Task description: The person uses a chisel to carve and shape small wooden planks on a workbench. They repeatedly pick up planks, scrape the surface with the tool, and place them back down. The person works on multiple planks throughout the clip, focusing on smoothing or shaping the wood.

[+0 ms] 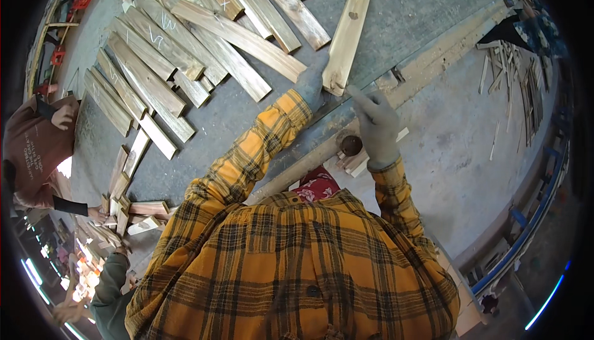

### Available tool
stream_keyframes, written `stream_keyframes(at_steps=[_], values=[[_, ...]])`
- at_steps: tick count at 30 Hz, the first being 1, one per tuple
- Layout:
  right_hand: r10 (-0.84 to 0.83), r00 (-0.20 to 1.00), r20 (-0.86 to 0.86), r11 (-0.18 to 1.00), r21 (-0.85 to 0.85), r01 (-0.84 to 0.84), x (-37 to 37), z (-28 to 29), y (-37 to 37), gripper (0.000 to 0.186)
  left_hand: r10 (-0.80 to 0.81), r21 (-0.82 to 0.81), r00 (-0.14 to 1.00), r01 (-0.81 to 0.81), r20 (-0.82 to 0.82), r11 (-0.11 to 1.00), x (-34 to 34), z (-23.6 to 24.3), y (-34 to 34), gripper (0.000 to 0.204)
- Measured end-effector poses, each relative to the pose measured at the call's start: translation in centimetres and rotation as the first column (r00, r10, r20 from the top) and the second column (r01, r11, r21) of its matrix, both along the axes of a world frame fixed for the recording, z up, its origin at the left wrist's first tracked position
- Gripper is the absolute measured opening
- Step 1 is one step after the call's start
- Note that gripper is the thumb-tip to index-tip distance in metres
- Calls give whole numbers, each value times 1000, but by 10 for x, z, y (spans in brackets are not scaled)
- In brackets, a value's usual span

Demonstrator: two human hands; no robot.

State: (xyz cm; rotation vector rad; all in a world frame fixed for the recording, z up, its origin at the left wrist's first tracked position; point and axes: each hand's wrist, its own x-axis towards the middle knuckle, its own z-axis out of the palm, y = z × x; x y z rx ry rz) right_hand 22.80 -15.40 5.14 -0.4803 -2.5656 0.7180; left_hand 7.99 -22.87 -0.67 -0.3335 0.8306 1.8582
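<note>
A long pale wooden plank (348, 27) lies on the grey worktable (396, 12), running away from me. My left hand (311, 86), in a grey glove, grips the plank's near end from the left side. My right hand (376, 131), also in a grey glove, is just right of that end. Its index finger is stretched out and touches the plank's near corner, and it holds nothing. Both sleeves are yellow plaid.
Several planks (185, 43) are spread over the table's left half. A wooden rail (433, 61) runs along the table edge, with a dark round knob (351, 145) below it. Another person (34, 148) works at the left near short offcuts (127, 210). Thin scraps (513, 80) litter the floor at right.
</note>
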Motion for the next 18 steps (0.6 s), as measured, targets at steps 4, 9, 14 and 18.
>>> stream_keyframes(at_steps=[4, 9, 14, 18], values=[[-46, 996, 80, 997, 73, 40, -1, -6, -17, 41, -51, -18, 998, 50, -30, 999, 2, 6, -10, 52], [27, 991, 129, 988, 147, -46, 0, -10, -25, 42, -8, -28, 1000, 9, 27, 1000, -4, -8, -17, 49], [-44, 993, 106, 989, 145, 28, -4, -8, -25, 40, -139, 16, 990, 139, -37, 990, -5, -13, -29, 50], [9, 996, 93, 991, 135, -22, 3, -7, -33, 36, -82, 64, 997, 83, -10, 995, -1, -13, -32, 50]])
